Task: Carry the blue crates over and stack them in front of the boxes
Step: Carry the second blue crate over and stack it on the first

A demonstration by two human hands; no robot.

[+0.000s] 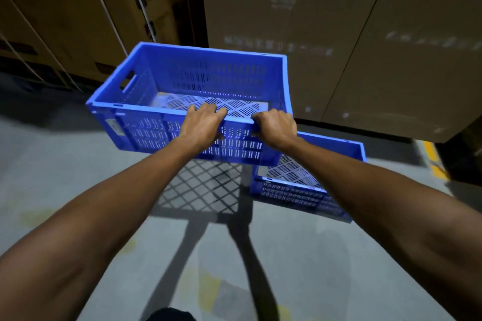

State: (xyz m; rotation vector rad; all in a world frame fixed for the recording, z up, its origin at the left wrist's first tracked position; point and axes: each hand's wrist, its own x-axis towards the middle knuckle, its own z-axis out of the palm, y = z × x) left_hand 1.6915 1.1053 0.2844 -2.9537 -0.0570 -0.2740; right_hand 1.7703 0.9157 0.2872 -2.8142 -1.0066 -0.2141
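An empty blue slotted crate (146, 101) hangs in the air above the floor, tilted slightly, casting a lattice shadow below. My left hand (202, 125) and my right hand (276, 126) both grip its near long rim, close together toward the right end. A second blue crate (302, 185) rests on the floor below and to the right, partly hidden by the carried crate and my right forearm. Tall cardboard boxes (339, 34) stand right behind both crates.
More strapped cardboard boxes (78, 8) stand at the back left. The grey concrete floor (65, 164) stretches to the left and toward me. A yellow floor line (434, 159) runs at the right beside a dark object.
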